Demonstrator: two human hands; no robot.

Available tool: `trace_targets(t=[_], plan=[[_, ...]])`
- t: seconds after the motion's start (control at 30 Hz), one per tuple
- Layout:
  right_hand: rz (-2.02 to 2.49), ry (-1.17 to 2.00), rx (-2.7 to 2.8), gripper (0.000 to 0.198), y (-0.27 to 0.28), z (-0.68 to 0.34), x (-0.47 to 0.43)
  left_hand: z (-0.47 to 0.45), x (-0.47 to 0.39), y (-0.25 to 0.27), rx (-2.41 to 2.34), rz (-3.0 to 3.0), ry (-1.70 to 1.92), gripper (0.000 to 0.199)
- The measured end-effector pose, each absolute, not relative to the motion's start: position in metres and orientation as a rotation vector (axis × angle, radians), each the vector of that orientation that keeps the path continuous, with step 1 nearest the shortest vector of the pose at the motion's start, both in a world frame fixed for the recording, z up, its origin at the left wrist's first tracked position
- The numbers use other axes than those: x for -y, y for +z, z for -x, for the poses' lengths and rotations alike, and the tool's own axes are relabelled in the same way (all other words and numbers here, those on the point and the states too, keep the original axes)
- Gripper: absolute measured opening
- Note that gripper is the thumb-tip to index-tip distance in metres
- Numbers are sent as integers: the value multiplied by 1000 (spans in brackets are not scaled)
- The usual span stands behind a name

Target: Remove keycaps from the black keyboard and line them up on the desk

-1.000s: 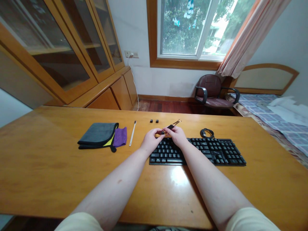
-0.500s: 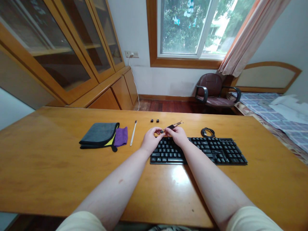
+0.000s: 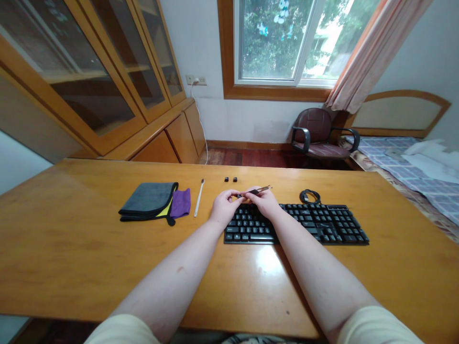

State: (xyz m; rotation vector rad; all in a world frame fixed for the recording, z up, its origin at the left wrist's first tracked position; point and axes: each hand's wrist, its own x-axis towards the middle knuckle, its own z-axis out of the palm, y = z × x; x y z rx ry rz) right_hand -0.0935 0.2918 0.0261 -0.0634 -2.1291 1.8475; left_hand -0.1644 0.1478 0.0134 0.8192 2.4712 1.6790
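A black keyboard (image 3: 322, 224) lies on the wooden desk, its left part under both my hands. My right hand (image 3: 266, 204) is closed around a keycap puller (image 3: 254, 191) with a dark middle and thin metal ends pointing up to the right. Fingertips of my left hand (image 3: 224, 207) pinch a small black keycap (image 3: 239, 196) at the puller's near end. The fingers partly cover it. Two loose black keycaps (image 3: 231, 179) sit on the desk beyond my hands.
To the left are a folded grey cloth (image 3: 148, 199), a purple cloth (image 3: 180, 202) and a white toothbrush (image 3: 198, 198). A coiled black cable (image 3: 310, 196) lies behind the keyboard. Past the desk (image 3: 89, 248) stands an office chair (image 3: 315, 131).
The puller has tilted flatter in my right hand, its metal ends lower. My fingertips have shifted slightly around the keycap; the other objects stay put.
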Motion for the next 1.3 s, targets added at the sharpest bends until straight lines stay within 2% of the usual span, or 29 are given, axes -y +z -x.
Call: trace_targets(t=[0.2, 0.33, 0.5, 0.87, 1.3], plan=[[231, 1946, 2057, 40, 27, 96, -292, 167, -149, 10, -2247, -863, 1796, 28], [259, 1963, 2010, 41, 26, 96, -293, 168, -151, 7, -2193, -839, 1895, 35], [221, 1983, 1979, 40, 23, 96, -292, 166, -152, 7, -2157, -839, 1956, 28], [254, 1878, 1960, 38, 22, 96, -290, 161, -155, 13, -1962, -676, 2034, 31], [200, 1799, 2073, 38, 18, 96, -291, 164, -154, 9, -2094, -774, 1990, 24]])
